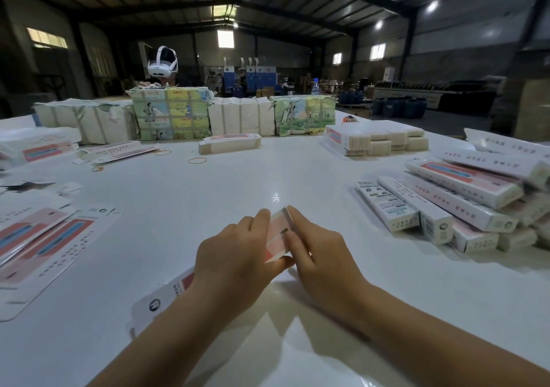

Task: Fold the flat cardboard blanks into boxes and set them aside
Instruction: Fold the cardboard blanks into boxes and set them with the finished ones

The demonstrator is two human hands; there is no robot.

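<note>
Both grips grasp one cardboard blank above the white surface: left hand and right hand pinch its sides; finished boxes lie right of it.

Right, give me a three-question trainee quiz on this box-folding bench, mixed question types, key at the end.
1. True or false: both the left hand and the right hand are on the cardboard blank being folded.
2. Multiple choice: the pile of finished boxes lies A) at the person's left, B) at the person's right, C) across the table by the wrapped bundles.
3. Fill in: the loose yellow loops on the white table near the far stacks are ____ bands.

Key: 1 true; 2 B; 3 rubber.
</note>
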